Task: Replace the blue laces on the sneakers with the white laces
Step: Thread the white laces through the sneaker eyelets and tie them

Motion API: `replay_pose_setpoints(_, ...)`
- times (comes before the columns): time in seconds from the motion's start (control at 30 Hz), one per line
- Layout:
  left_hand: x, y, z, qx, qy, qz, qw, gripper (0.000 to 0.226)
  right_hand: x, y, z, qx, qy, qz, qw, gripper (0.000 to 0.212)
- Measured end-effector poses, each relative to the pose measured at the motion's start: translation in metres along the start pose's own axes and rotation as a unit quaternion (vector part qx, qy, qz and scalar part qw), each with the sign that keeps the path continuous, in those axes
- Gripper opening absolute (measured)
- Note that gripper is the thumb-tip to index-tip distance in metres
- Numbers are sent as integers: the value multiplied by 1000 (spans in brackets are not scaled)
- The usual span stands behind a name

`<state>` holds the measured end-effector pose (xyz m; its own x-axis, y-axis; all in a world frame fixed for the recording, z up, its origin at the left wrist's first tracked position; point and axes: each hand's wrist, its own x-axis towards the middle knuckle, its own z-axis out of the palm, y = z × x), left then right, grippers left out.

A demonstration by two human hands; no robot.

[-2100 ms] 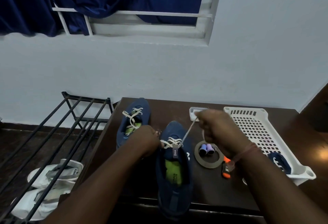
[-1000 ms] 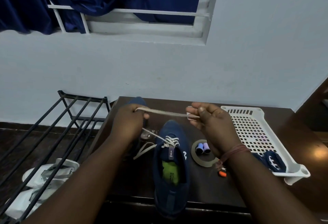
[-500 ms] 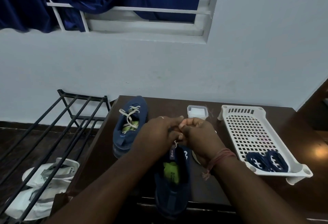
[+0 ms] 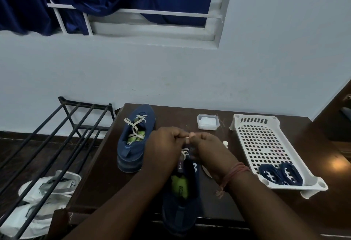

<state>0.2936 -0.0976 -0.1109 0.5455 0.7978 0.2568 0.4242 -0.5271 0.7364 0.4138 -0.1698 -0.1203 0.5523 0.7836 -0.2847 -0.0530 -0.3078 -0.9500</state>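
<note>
A navy sneaker (image 4: 181, 203) with a green insole stands at the table's front edge, toe pointing away from me. My left hand (image 4: 164, 144) and my right hand (image 4: 206, 147) meet just above its laced part, fingertips touching, both pinching the white lace (image 4: 183, 153) whose crossings show below them. A second navy sneaker (image 4: 133, 141), laced in white with loose ends, stands to the left. Two coiled blue laces (image 4: 280, 173) lie in the white perforated tray (image 4: 254, 125) on the right.
A small clear lidded box (image 4: 208, 122) sits at the back of the dark table (image 4: 228, 198). A tape ring (image 4: 206, 172) peeks out under my right wrist. A black metal shoe rack (image 4: 57, 139) stands left, with white sneakers (image 4: 41, 198) beneath it.
A second ago my hands held the white lace stretched wide between them. They have since come together over the near sneaker's tongue and stay closed on the lace.
</note>
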Motion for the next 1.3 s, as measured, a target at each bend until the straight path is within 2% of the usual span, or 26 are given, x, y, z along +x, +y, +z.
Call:
replay_pose_setpoints(0.1,6,-9,-7,9,-47,-45,998,9,-7,4,-13,-205,-22,12,978,41)
replay_pose_setpoints(0.17,5,-13,-4,40,-89,-53,994,13,-12,7,-14,-243,-59,48,967,39)
replay_pose_setpoints(0.23,2,-14,4,66,-108,-45,991,15,-15,2,-15,-241,-62,80,965,28)
replay_pose_setpoints(0.27,1,-15,7,75,-116,-40,990,16,-19,-4,-16,-226,-56,89,968,32)
replay_pose_setpoints(0.33,0,-17,13,87,-143,-42,985,14,-18,-5,-23,-229,-95,108,963,36)
replay_pose_setpoints(0.4,-1,-20,18,107,-150,-40,982,13,-13,-2,-23,-77,-60,189,977,15)
replay_pose_setpoints(0.43,-1,-22,20,118,-140,-34,982,13,-11,0,-25,-63,-64,213,973,10)
replay_pose_setpoints(0.5,-3,-22,24,139,-121,-20,983,12,-12,4,-26,-27,-61,252,965,12)
replay_pose_setpoints(0.63,-7,-25,30,199,-95,29,975,15,-10,3,-26,-17,-66,250,966,19)
replay_pose_setpoints(0.8,-14,-25,36,265,-71,64,959,21,-8,5,-26,-23,-62,246,967,15)
replay_pose_setpoints(0.97,-19,-19,38,268,-12,75,960,50,-3,8,-28,-17,-66,247,967,18)
replay_pose_setpoints(1.03,-18,-19,37,270,-33,65,960,46,-3,7,-28,-16,-65,246,967,19)
replay_pose_setpoints(1.17,-16,-19,38,260,-64,52,962,22,-4,6,-29,-9,-68,239,969,20)
replay_pose_setpoints(1.3,-9,-20,37,199,-114,-6,973,23,-5,5,-30,-16,-76,229,970,19)
